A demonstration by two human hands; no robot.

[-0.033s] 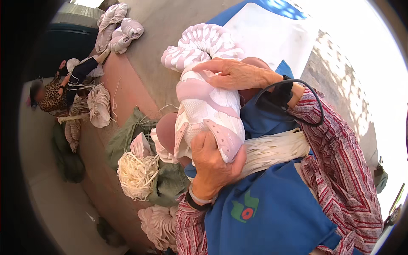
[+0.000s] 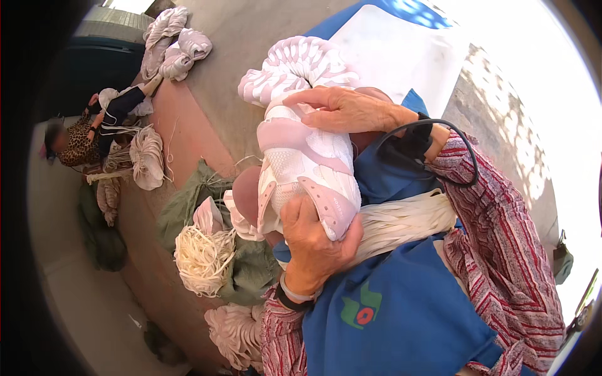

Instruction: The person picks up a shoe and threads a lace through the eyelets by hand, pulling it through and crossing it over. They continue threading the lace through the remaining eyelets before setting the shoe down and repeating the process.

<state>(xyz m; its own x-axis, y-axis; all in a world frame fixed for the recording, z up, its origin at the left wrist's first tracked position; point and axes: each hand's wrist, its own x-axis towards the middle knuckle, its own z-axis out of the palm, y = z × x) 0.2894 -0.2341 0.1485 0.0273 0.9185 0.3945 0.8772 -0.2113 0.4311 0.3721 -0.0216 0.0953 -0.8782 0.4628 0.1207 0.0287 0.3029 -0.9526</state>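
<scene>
A pink and white shoe upper point(image 2: 291, 169) with lace holes lies across my lap. Its lower end, by the eyelet flaps, is gripped in my left hand point(image 2: 313, 241), fingers tucked at the opening and thumb along the outer side. At the far, rounded end, my right hand point(image 2: 351, 111) holds the upper, with thumb and fingers across its edge. A bundle of flat white laces point(image 2: 407, 219) rests on the blue apron point(image 2: 401, 301), beside my left hand. What the tucked left fingertips touch is hidden.
Beyond the upper sits a curled stack of pink and white uppers point(image 2: 298, 66). A green sack point(image 2: 251, 276) and a tangled heap of cream laces point(image 2: 204, 257) are on the left. Farther left, a person point(image 2: 78, 147) sits by more bundles point(image 2: 147, 156). A white board point(image 2: 401, 53) lies far right.
</scene>
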